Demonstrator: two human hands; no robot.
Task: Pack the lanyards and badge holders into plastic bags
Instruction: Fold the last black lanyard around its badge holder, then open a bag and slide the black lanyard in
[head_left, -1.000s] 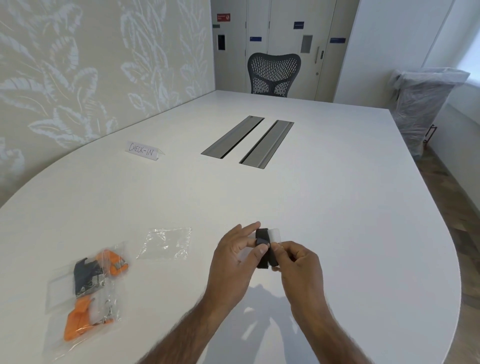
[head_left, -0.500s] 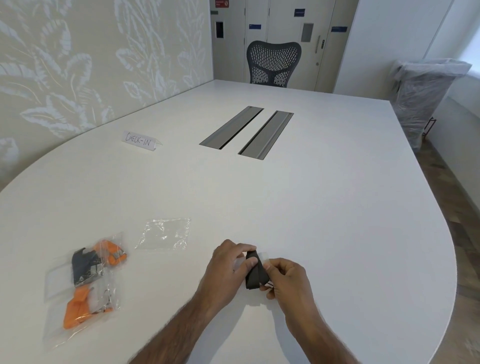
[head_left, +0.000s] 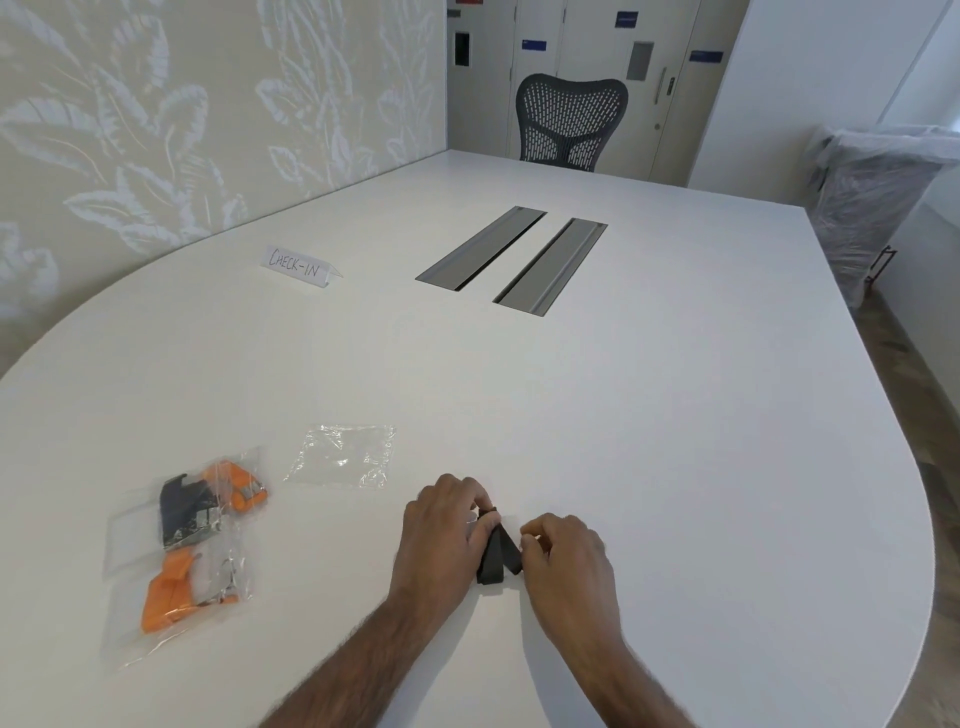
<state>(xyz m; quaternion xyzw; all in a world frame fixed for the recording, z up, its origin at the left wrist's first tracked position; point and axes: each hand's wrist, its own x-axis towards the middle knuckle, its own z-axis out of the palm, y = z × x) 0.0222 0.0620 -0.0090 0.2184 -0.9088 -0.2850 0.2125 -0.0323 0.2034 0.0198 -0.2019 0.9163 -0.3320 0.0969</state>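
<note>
Working partway through, by the look of it: pressing a folded black lanyard down on the tabletop, not yet bagging it. Counting two filled bags well to the left of the left hand, packed with orange and dark pieces. Leaving one empty plastic bag lying just beyond that hand, probably meant for this lanyard. Pinching the lanyard's upper fold with the left hand, fingers curled over it. Nipping its right edge with the right hand, fingers curled too, keeping both hands close together around it.

Filled bags left of empty bag, lanyard right, on table
</note>
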